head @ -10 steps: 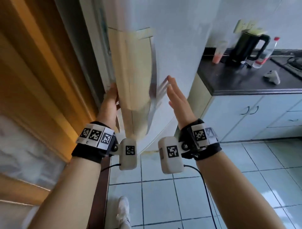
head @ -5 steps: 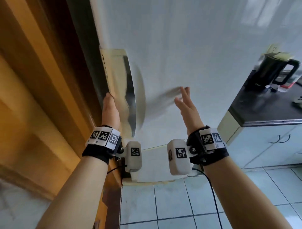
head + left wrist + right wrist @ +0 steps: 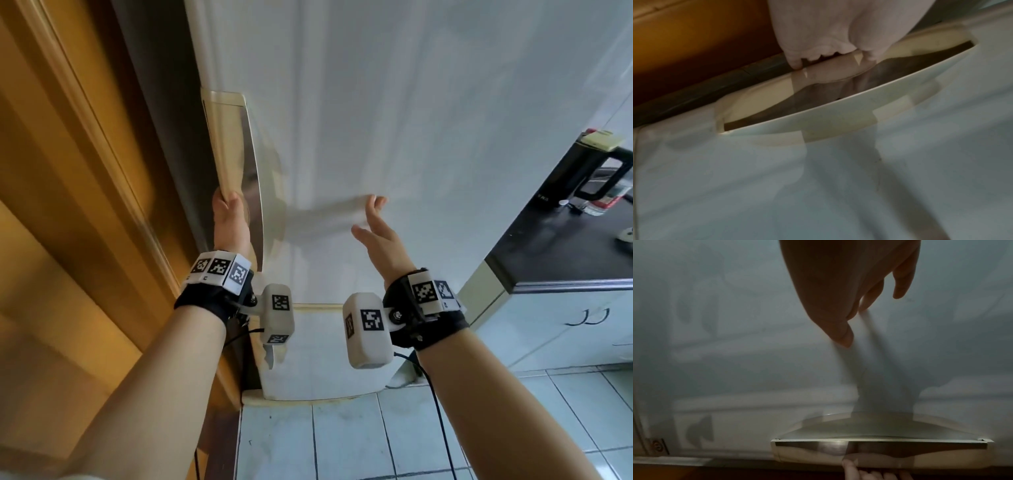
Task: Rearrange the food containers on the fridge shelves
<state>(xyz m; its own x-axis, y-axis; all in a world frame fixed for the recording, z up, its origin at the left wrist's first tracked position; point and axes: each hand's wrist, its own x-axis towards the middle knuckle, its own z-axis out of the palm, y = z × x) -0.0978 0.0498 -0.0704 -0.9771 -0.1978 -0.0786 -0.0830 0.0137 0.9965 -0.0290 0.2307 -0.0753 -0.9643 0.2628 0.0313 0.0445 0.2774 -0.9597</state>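
The white fridge door (image 3: 411, 137) stands closed in front of me, so no shelves or food containers show. My left hand (image 3: 228, 212) grips the cream recessed handle (image 3: 233, 144) at the door's left edge. In the left wrist view the left hand (image 3: 830, 40) curls its fingers over the handle's (image 3: 838, 113) lip. My right hand (image 3: 375, 222) is held up with straight fingers, their tips touching the door face. The right wrist view shows the right hand (image 3: 849, 288) against the door, the handle (image 3: 879, 451) below it, and left fingertips (image 3: 851, 469) behind the handle.
A wooden door frame (image 3: 85, 171) runs close along the fridge's left side. To the right, a dark counter (image 3: 565, 253) carries a black kettle (image 3: 589, 171), with white cabinets (image 3: 565, 325) under it. The fridge's lower door (image 3: 325, 359) meets the tiled floor (image 3: 342, 438).
The fridge door has swung from ajar to flat and closed. My left hand stayed on the handle and my right hand followed the door face.
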